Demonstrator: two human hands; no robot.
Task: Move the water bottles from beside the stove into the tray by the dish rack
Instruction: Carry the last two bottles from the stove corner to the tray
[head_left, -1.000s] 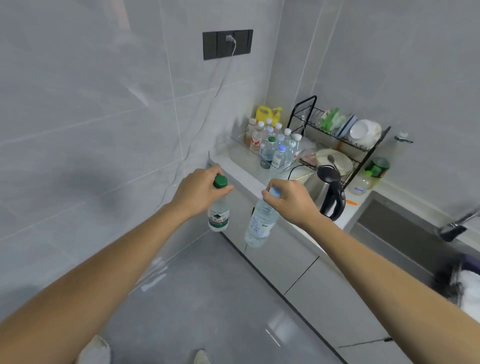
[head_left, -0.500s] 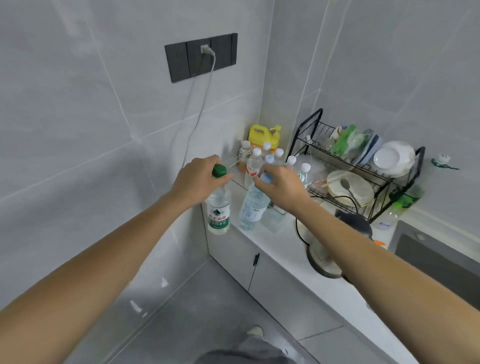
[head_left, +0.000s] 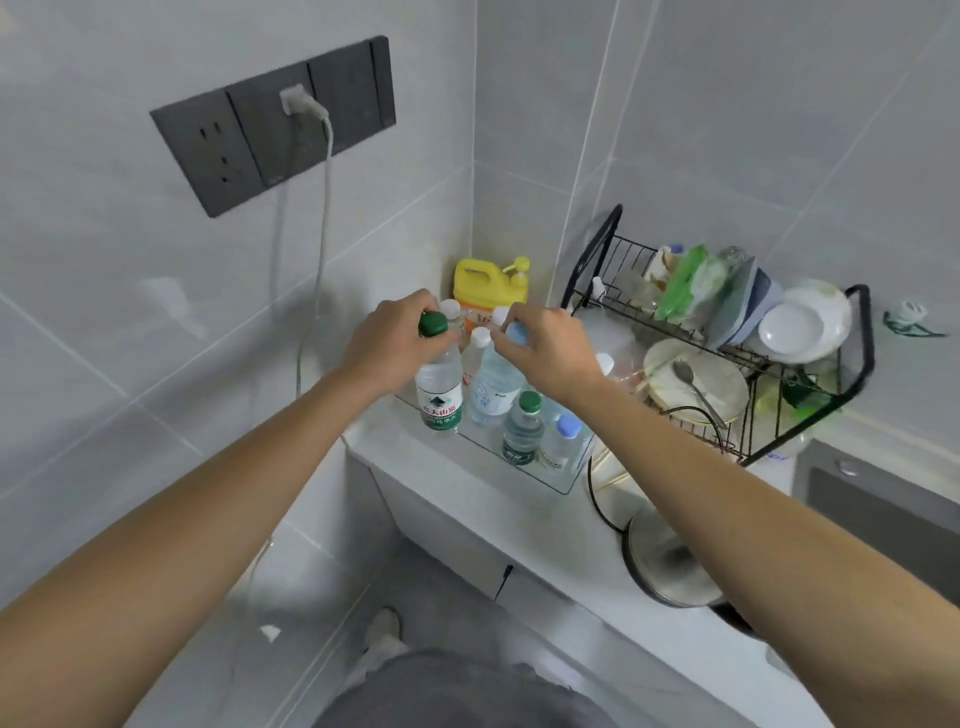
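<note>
My left hand (head_left: 387, 347) grips the neck of a clear green-capped bottle (head_left: 439, 395) with a green label. My right hand (head_left: 550, 349) pinches the top of a clear blue-capped bottle (head_left: 493, 387). Both bottles hang upright over the left end of a clear tray (head_left: 563, 480) on the white counter, left of the black dish rack (head_left: 810, 384). Whether their bases touch the tray is unclear. Several other bottles stand in the tray, among them a small green-capped one (head_left: 523, 428) and a small blue-capped one (head_left: 561, 441) near its front.
A yellow detergent jug (head_left: 485, 283) stands in the corner behind the tray. A steel kettle (head_left: 670, 564) with a black cord sits on the counter under my right forearm. The sink (head_left: 883, 509) lies at the right. A white cable hangs from the wall socket (head_left: 275, 124).
Both hands carried their bottles forward from beyond the counter's edge to above the tray's left end. The camera came closer to the counter.
</note>
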